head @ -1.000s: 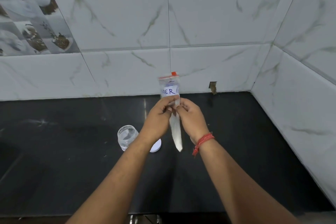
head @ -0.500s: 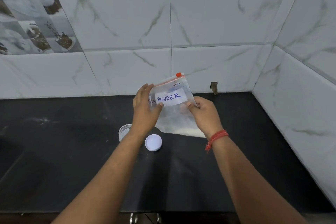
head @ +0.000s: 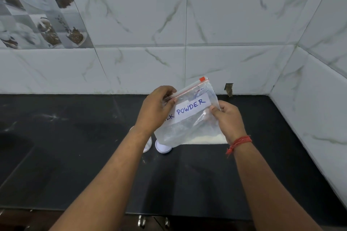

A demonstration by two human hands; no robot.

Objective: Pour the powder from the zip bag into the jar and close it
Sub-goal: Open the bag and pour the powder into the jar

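Observation:
A clear zip bag (head: 189,124) with a white label reading "POWDER" hangs above the black counter, broad side toward me. White powder (head: 204,139) lies along its bottom edge. An orange slider sits at the right end of the zip strip. My left hand (head: 155,108) pinches the bag's upper left corner at the zip strip. My right hand (head: 228,120) grips its right edge. The clear jar (head: 148,145) stands on the counter, mostly hidden behind my left forearm. Its white lid (head: 163,148) lies beside it, partly under the bag.
The black counter (head: 75,146) runs to a marble-tiled wall (head: 150,69) behind and another tiled wall (head: 309,99) on the right. The counter's front edge is close to me, with metal handles (head: 153,221) below it.
The bag has turned from edge-on to broad side facing me. My hands moved apart to its two sides, and my left hand shifted up to the zip strip.

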